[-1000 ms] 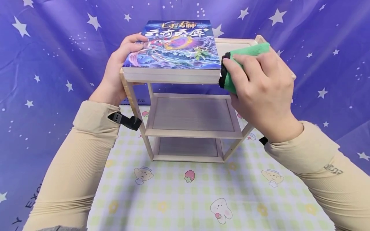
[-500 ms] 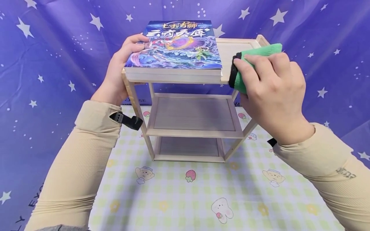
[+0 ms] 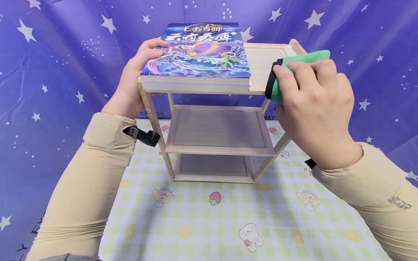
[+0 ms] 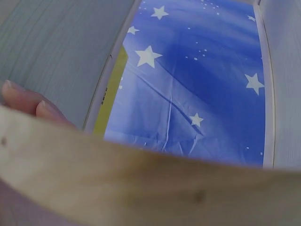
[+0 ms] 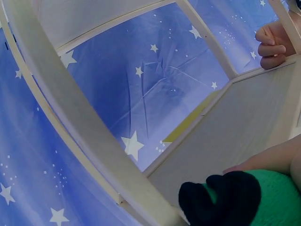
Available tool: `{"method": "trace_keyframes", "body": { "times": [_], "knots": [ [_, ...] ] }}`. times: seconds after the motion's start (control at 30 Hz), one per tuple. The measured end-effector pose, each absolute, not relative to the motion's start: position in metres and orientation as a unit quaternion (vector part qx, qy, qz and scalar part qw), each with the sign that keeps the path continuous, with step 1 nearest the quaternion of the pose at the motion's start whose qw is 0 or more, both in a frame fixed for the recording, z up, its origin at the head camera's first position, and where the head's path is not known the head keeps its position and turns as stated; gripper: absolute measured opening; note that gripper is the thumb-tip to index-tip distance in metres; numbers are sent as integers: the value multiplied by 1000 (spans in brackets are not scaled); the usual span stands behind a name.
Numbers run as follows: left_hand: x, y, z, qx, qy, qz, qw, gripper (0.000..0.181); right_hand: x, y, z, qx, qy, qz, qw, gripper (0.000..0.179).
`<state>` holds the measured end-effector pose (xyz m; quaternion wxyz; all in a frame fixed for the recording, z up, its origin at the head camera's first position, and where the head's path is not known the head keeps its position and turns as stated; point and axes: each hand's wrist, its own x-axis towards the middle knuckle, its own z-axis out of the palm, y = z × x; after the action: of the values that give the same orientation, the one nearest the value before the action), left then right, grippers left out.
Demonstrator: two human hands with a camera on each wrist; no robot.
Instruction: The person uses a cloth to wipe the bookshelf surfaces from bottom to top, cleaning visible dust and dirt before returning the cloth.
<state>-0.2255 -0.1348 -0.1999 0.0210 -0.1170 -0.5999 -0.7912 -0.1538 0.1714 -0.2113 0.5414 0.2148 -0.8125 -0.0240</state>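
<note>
A wooden three-tier shelf (image 3: 258,88) stands in front of me. A thick blue illustrated book (image 3: 199,54) lies on the left part of its top tier. My left hand (image 3: 130,79) grips the top tier's left end, with fingers over the book's left edge. In the right wrist view, more curled left fingers (image 5: 273,46) show against the underside of the top tier. My right hand (image 3: 320,105) holds a folded green cloth (image 3: 303,58) with black edging (image 3: 273,79) at the front right edge of the top tier. Its thumb is hidden in the head view.
Below are a middle tier (image 3: 218,128) and a bottom tier (image 3: 213,166). The shelf rests on a table with a checked, cartoon-printed tablecloth (image 3: 196,221). A purple-blue starry curtain (image 3: 65,58) hangs behind and at both sides.
My right hand has slid right along the top tier's front edge with the cloth, away from the book. My left hand and the book have stayed in place.
</note>
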Motion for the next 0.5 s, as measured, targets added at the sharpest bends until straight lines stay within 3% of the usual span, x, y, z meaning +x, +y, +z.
{"method": "trace_keyframes", "body": {
  "times": [0.5],
  "knots": [
    [-224,-136,-201,-105,-614,-782,20,21,-157,172,-211,235,-808,-6,540,37]
  ]
}}
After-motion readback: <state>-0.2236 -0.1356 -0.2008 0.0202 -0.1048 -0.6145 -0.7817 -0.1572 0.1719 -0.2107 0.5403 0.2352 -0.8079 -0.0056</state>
